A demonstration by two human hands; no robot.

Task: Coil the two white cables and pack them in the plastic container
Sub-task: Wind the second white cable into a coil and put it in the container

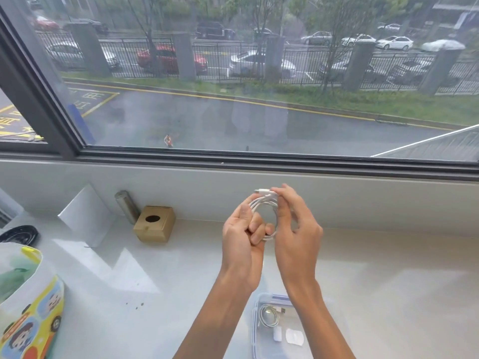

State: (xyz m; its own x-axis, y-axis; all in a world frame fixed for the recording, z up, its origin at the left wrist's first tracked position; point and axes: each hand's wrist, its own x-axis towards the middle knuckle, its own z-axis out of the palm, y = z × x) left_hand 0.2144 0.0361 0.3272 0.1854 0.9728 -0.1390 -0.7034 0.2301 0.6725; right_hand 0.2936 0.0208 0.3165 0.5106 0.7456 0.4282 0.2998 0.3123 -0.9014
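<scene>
Hands [243,237] [295,229] hold coiled white cable [264,206] upright, plug pointing left.

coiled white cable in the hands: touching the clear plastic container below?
Apart. The head view shows the coiled white cable held up between both hands, well above the counter, while the clear plastic container sits near the forearms.

White cable [263,208]: wound in a round coil, upright, held in the air well above the plastic container [255,332]. Second white cable [268,317]: coiled flat inside the container's left end, plug possibly beside it. Container: clear, rectangular, open.
</scene>
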